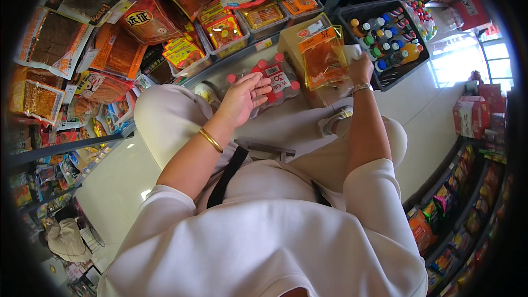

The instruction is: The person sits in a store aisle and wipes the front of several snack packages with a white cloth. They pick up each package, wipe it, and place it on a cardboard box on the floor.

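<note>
My left hand [246,98] is held palm up with its fingers apart and nothing in it, above a shrink-wrapped pack of red-capped bottles [277,80] on the floor. My right hand [361,67] is closed on a white cloth or tissue [352,52], beside a cardboard box [292,51]. On that box lie orange-and-clear snack packets [325,58]; the white thing is close to their right edge. Just right of my right hand stands a black crate [385,82] of drink bottles with coloured caps.
Shelves of packaged snacks [150,16] run along the front and left, with clear plastic bins [225,35] on them. More snack shelves [445,210] stand at the right. A wooden stool [264,147] is under me. Red boxes [471,116] stand far right. Another person [68,239] is far left.
</note>
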Available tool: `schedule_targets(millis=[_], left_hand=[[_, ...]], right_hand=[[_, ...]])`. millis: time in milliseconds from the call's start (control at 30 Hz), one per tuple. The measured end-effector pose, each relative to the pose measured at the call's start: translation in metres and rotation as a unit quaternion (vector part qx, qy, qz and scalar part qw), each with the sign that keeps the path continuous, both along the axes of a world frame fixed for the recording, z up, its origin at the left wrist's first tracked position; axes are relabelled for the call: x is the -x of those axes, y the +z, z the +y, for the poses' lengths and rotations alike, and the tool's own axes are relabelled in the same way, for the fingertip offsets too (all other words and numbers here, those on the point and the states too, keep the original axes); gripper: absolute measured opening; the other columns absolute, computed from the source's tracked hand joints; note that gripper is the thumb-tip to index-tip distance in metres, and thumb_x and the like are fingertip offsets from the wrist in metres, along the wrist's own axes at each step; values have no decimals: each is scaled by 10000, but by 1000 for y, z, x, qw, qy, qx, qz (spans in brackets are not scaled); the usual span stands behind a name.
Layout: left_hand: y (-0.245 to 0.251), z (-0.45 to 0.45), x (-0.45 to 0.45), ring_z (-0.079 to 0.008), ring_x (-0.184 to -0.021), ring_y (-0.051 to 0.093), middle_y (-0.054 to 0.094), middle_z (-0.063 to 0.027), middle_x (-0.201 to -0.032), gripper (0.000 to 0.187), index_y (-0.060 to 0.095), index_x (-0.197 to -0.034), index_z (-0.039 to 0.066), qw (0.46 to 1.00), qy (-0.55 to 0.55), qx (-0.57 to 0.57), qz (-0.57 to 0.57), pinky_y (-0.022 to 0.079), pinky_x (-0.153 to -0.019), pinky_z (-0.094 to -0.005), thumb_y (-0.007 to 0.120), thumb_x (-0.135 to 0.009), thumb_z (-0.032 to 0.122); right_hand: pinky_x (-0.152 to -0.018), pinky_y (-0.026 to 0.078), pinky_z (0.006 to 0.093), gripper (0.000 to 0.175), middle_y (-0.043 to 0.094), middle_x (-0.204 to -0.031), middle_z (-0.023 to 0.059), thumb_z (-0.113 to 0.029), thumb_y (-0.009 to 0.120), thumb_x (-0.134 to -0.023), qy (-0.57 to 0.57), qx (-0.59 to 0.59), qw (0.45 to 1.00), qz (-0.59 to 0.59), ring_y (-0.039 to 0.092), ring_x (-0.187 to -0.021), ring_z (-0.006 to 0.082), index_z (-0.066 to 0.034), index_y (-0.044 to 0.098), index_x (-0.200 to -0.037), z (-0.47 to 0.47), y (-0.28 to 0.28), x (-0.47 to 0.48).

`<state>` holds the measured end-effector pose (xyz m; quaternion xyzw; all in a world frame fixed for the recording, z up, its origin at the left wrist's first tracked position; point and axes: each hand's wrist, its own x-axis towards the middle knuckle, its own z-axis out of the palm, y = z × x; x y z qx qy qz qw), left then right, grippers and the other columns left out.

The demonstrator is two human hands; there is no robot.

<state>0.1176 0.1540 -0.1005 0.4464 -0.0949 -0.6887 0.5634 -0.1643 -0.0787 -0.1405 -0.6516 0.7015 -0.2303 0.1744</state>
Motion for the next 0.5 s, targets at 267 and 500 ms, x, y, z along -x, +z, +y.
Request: schedule_targets(millis=[267, 500], left_hand=[[1, -12, -13, -229, -994, 607, 607, -146, -1159, 377, 517, -1161, 26, 996, 89, 12, 13, 492, -867, -382, 562, -923, 314], [72, -61, -50, -290, -955, 633, 654, -187, -1024, 375, 583, -986, -30, 930, 205, 236, 192, 482, -896, -450, 501, -946, 334]], right_hand=[[-763, 518, 452, 367, 594, -1090, 197, 0, 616, -741, 101, 230, 968, 3, 622, -904, 390, -39, 566, -1103, 35, 48, -40], [-778, 519, 369, 463, 654, -1005, 183, -30, 701, -698, 452, -33, 846, -280, 654, -900, 293, -39, 600, -1150, 177, 107, -120]])
